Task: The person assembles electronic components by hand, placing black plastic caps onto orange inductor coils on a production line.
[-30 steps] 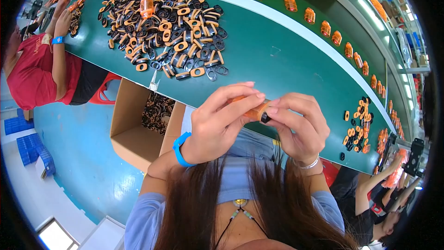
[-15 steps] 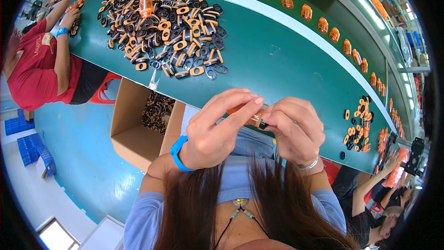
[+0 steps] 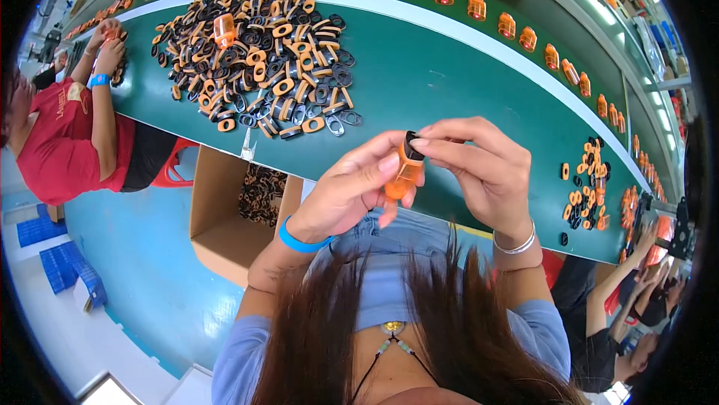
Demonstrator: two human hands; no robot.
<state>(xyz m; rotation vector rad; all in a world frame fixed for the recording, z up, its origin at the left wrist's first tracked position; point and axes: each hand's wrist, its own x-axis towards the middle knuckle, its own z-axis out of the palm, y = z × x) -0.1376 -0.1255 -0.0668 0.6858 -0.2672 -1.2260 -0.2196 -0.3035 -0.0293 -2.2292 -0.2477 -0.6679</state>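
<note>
While the left hand (image 3: 346, 186) curls around the orange housing (image 3: 405, 177) near the green bench (image 3: 464, 79), the right hand (image 3: 490, 169) sets nearly closed fingertips to its black end piece (image 3: 413, 149) | pinch or mere press: cannot tell | step: apparently fitting that end | next move calls for: steady left hold, even fingertip pressure

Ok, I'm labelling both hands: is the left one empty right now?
No, the left hand holds a translucent orange piece with a black end.
</note>
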